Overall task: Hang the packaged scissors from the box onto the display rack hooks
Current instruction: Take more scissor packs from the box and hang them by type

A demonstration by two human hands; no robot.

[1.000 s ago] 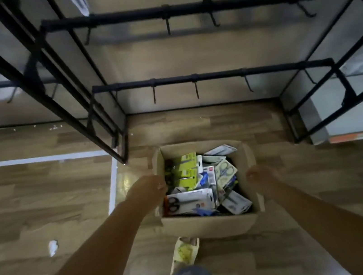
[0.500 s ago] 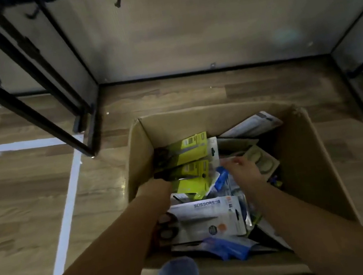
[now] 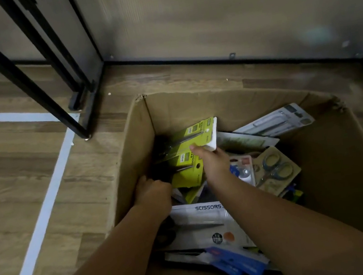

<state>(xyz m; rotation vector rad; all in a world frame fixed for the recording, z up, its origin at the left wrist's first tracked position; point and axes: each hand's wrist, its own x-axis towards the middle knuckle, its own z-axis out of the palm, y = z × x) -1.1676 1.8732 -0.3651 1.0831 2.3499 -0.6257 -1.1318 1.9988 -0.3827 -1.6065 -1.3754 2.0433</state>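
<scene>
An open cardboard box on the floor holds several packaged scissors. My right hand pinches the white top edge of a yellow-green scissors pack, with the thumb on its front. A second yellow-green pack lies just below it. My left hand reaches into the box's left side beside that second pack. Its fingers curl down into the dark there, and what they hold is hidden. Only the display rack's black legs show, at the upper left; its hooks are out of view.
More packs fill the box: a white one marked SCISSORS, a brown card pack with grey-handled scissors, a grey pack and blue ones. A white tape line crosses the wooden floor. A wall panel stands behind the box.
I have leaned much closer to the box. Both hands went from its rim into it, and the right hand moved left onto the upper yellow-green pack, which now tilts up.
</scene>
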